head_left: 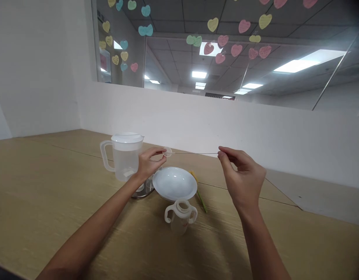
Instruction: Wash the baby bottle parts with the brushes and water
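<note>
My left hand (148, 161) pinches a small clear round part (167, 152) above the wooden table (45, 202). A thin straight rod or straw (193, 153) runs from that part to my right hand (240, 175), which pinches its other end between thumb and forefinger. Both hands are held up over a white bowl (174, 183). In front of the bowl stands a small clear cup with two handles (181, 216), open at the top.
A clear lidded pitcher (123, 155) stands at the back left, with a metal item (142, 190) beside the bowl. A yellow-green stick (200, 196) lies right of the bowl. A white partition wall (255, 132) and window back the table.
</note>
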### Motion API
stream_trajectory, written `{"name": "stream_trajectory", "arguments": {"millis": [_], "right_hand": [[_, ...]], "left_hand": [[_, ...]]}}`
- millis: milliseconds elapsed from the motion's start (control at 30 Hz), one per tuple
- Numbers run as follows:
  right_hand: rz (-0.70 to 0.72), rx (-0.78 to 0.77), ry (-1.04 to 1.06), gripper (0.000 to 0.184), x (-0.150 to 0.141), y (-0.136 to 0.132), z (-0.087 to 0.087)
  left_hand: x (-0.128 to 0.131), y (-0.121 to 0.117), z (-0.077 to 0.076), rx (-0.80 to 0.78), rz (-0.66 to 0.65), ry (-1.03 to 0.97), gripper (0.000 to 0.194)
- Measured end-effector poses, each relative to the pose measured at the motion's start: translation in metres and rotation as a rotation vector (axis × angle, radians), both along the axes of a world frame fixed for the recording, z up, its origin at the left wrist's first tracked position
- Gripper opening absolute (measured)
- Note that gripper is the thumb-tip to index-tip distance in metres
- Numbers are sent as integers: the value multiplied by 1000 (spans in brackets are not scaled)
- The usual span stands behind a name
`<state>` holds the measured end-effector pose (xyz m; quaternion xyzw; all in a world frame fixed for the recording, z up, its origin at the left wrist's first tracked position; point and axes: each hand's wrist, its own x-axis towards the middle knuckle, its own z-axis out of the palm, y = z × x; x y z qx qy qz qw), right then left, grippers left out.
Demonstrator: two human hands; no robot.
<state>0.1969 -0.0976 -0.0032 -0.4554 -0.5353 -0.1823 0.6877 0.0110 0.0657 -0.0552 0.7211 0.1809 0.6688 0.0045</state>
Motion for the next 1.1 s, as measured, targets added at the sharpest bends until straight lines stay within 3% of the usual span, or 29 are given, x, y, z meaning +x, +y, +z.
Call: {"name": "stream_trajectory", "arguments": {"millis": [433, 800, 1100], "right_hand": [[-29, 83, -125, 14, -10, -11, 5], [246, 23, 296, 19, -13, 16, -9], [362, -54, 434, 21, -21, 26, -17]], "left_hand": [[4, -19, 11, 82, -53, 106, 26], [26, -67, 19, -126, -314, 133, 39], [27, -77, 23, -205, -265, 102, 35]]}}
